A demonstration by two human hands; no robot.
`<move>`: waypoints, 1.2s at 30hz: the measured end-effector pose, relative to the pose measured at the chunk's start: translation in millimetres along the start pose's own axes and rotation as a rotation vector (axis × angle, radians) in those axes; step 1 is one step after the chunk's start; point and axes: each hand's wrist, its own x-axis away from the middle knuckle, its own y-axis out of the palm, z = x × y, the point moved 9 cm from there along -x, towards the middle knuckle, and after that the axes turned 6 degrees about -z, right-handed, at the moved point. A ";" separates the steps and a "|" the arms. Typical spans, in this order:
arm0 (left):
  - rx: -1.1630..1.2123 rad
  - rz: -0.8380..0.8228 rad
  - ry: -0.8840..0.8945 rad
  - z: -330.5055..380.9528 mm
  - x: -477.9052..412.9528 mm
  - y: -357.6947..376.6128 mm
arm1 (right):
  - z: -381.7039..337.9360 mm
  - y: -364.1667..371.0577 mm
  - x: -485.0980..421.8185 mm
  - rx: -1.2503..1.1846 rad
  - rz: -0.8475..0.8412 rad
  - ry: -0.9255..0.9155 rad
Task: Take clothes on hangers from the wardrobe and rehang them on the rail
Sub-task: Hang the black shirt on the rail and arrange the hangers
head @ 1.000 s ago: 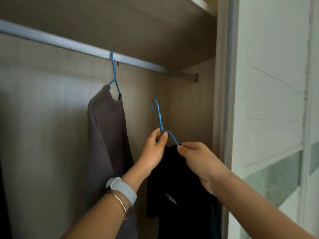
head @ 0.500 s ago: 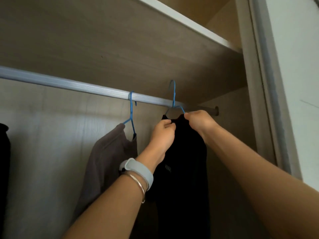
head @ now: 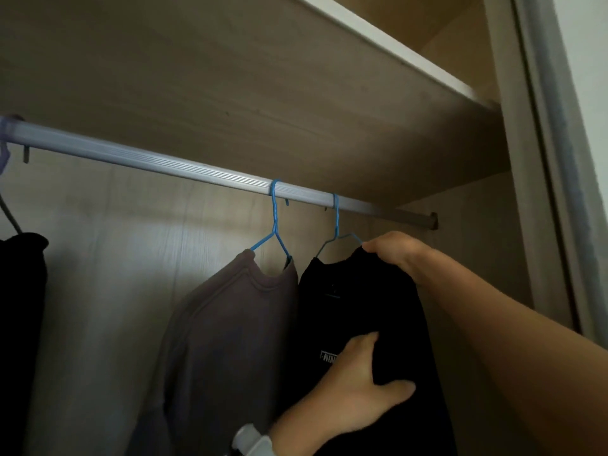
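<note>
A black garment (head: 365, 307) with a small white logo hangs on a blue hanger (head: 336, 222) whose hook sits over the silver rail (head: 131, 153), near the rail's right end. My right hand (head: 394, 253) grips the garment's right shoulder just below the hook. Lower down, my left hand (head: 355, 396) rests flat against the garment's front, fingers pointing up and thumb spread to the right. A light wristband (head: 253, 444) shows on that wrist.
A grey sweatshirt (head: 230, 324) hangs on a second blue hanger (head: 274, 222) just left of the black garment. Another dark garment (head: 19, 291) hangs at the far left. A wooden shelf (head: 230, 77) lies close above the rail. The wardrobe side panel (head: 519, 159) stands at right.
The black garment's hanger went up from mid-air onto the rail. My left hand left the hanger neck and dropped to the garment's front; my right hand stays at the shoulder.
</note>
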 end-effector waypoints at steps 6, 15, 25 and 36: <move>-0.366 0.289 0.160 43.8 50.3 -50.6 | -2.4 0.4 13.5 0.112 -0.034 -0.061; -0.984 0.742 -0.318 100.6 120.2 -184.8 | 6.0 4.7 38.1 0.100 -0.112 -0.067; -0.019 0.445 -0.489 20.8 53.5 -158.8 | 4.2 1.7 48.6 0.147 -0.100 -0.159; 0.012 0.757 -0.492 20.5 65.0 -187.5 | -4.0 12.3 48.8 0.015 -0.011 -0.262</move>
